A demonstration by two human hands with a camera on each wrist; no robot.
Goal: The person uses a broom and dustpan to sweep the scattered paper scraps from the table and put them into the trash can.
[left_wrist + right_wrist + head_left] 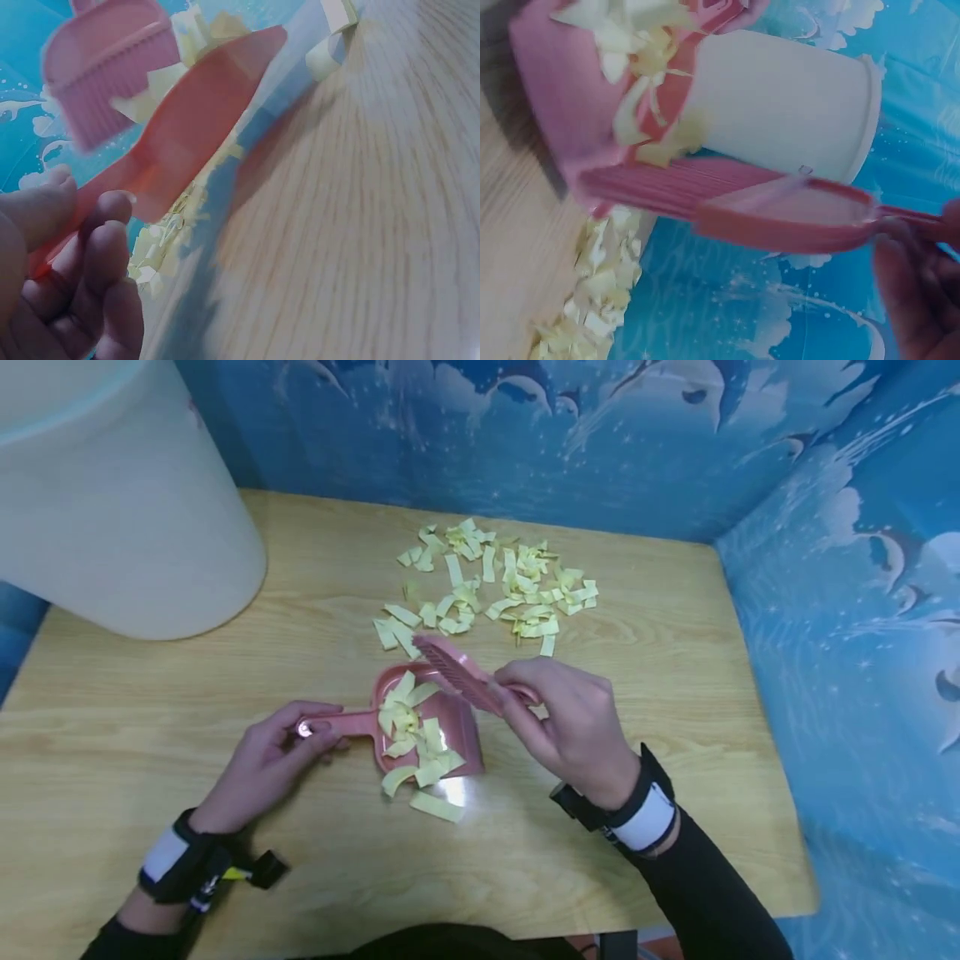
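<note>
A pink dustpan point(450, 718) lies on the wooden table point(675, 693), holding several yellow paper strips point(408, 727). My left hand point(273, 760) grips the dustpan's handle point(345, 723); from the left wrist, the dustpan point(202, 120) appears from below. My right hand point(570, 722) holds a small pink brush point(457, 672) over the pan's far rim. Seen from the right wrist, the brush point(727, 199) has the dustpan point(592, 97) behind it. A pile of yellow paper strips point(495, 585) is spread on the table beyond the pan. A few strips point(435, 806) lie at the pan's near edge.
A large white bin point(112, 502) stands at the table's back left corner. Blue patterned walls point(847, 568) close in the back and right sides. The table's front edge is near my arms.
</note>
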